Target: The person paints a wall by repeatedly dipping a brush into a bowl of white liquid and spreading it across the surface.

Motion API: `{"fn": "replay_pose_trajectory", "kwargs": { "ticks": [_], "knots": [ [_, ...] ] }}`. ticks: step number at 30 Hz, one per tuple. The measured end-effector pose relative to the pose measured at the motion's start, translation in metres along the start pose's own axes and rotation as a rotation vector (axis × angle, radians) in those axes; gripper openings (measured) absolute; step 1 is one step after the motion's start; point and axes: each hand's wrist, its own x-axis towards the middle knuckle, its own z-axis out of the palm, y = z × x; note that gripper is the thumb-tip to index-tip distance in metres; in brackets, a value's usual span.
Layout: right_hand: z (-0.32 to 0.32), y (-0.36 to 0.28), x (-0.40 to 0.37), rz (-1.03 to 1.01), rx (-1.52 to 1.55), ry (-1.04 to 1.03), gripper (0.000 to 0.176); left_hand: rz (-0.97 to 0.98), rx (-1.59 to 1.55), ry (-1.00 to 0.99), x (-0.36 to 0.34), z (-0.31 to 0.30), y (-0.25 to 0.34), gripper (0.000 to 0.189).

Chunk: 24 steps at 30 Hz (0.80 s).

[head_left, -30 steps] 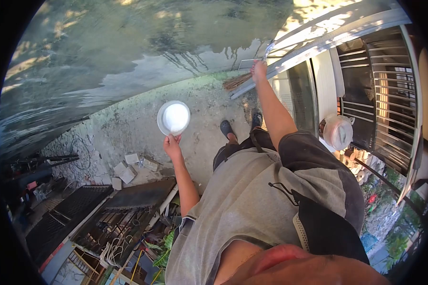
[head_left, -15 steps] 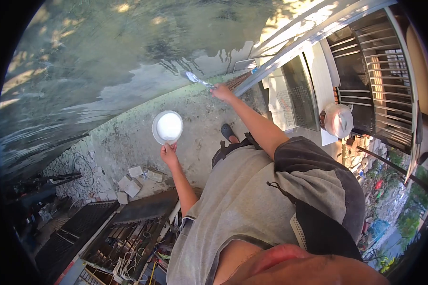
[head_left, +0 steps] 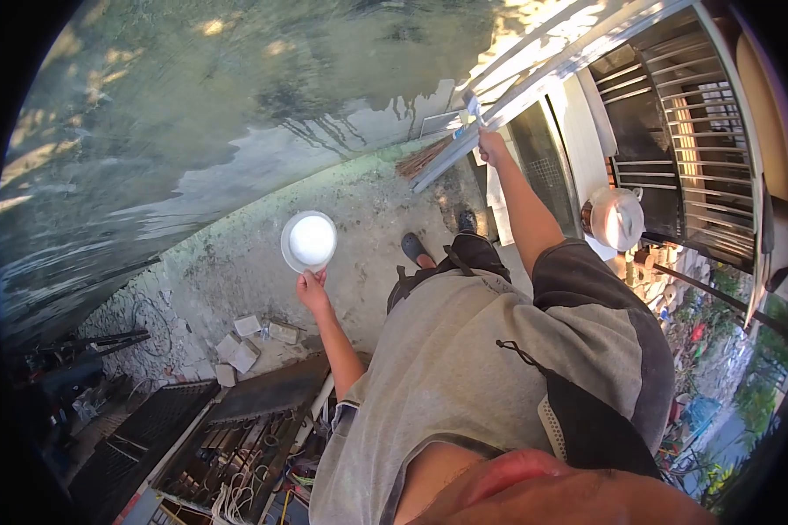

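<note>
My left hand (head_left: 311, 286) grips the rim of a round white bowl (head_left: 309, 241) filled with something white, held out over the concrete ground. My right hand (head_left: 492, 146) is raised far ahead and closed on a metal spoon (head_left: 473, 108) whose head points up toward a sloping white-painted frame (head_left: 552, 66). I stand in a grey shirt and dark shorts, and my dark shoes (head_left: 416, 248) show below.
A stained wall (head_left: 236, 96) fills the upper left. A broom (head_left: 425, 157) lies at the frame's foot. A metal lidded pot (head_left: 615, 219) sits by a barred grille (head_left: 700, 149). Loose tiles (head_left: 245, 346) and dark metal grates (head_left: 236, 420) lie at lower left.
My right hand swung the spoon from the left, near the wall, back to the right and up against the white frame. The bowl stayed nearly still in my left hand.
</note>
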Motion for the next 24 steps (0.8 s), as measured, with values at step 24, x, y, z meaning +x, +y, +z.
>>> {"fn": "replay_pose_trajectory", "kwargs": {
  "ticks": [24],
  "knots": [
    [0.071, 0.018, 0.012, -0.601, -0.755, 0.254, 0.039, 0.022, 0.044, -0.056, -0.015, 0.05, -0.004, 0.022]
  ]
}}
